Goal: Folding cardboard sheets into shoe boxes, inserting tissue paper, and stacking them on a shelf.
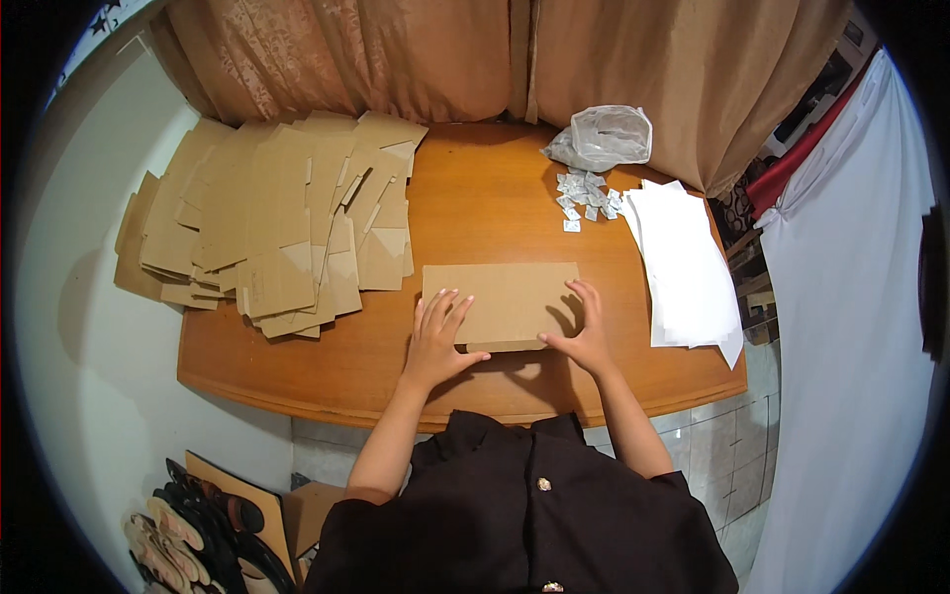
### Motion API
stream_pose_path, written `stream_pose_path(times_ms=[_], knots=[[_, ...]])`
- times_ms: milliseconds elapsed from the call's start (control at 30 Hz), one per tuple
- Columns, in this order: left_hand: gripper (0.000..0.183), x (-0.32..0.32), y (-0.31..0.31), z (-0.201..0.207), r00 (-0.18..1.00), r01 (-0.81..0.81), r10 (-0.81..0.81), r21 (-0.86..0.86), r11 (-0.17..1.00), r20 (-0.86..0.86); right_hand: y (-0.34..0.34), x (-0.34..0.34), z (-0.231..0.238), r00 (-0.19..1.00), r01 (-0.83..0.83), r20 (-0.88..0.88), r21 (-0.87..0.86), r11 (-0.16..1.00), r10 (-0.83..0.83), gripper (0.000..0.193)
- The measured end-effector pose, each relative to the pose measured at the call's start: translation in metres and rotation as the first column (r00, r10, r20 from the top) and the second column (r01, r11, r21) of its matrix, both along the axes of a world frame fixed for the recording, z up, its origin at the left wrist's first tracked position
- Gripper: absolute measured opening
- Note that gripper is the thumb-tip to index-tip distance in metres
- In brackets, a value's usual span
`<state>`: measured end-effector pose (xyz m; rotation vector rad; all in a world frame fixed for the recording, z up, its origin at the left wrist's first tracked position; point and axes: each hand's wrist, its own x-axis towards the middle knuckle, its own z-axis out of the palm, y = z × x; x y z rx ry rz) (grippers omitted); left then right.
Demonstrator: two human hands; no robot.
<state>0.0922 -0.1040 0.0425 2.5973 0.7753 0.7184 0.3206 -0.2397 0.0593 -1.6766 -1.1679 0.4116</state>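
Note:
A shallow brown cardboard box (510, 297) lies at the front middle of the wooden table, its top panel flat and its near edge toward me. My left hand (435, 337) grips its near left corner, fingertips on the top and thumb along the front edge. On the other side, my right hand (584, 332) has its thumb at the near right corner and its curved fingers against the right edge. The inside of the box is hidden.
Flattened cardboard boxes (267, 208) are piled at the table's left. White paper sheets (683, 267) lie stacked on the right. Small white packets (589, 193) are scattered beside a clear plastic bag (614, 139). Curtains (346, 59) hang behind; shoes (198, 535) stand at lower left.

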Motion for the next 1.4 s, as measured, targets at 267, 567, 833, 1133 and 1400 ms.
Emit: stream_pose_path(times_ms=[267,567,833,1133,1400], knots=[[0.085,0.004,0.002,0.003,0.999,0.036,-0.037,0.036,0.999,0.027,-0.011,-0.002,-0.011,0.990,-0.003,0.142,-0.038,0.999,0.008,0.078],[0.065,0.011,0.019,0.007,0.998,0.056,-0.057,0.063,0.996,0.016,-0.005,-0.004,-0.014,0.966,-0.017,0.259,-0.044,0.999,0.028,0.061],[0.047,0.008,0.018,-0.005,0.995,0.097,-0.099,0.100,0.990,0.019,-0.012,-0.008,-0.025,0.939,0.017,0.344,0.011,1.000,-0.019,0.039],[0.040,0.007,0.013,-0.016,0.992,0.120,-0.124,0.115,0.986,0.024,-0.014,-0.011,-0.030,0.940,0.013,0.339,0.010,1.000,-0.016,0.033],[0.032,0.007,0.005,-0.031,0.995,0.078,-0.090,0.214,0.974,0.049,-0.016,-0.023,-0.041,0.757,0.084,0.650,-0.001,0.996,-0.063,0.027]])
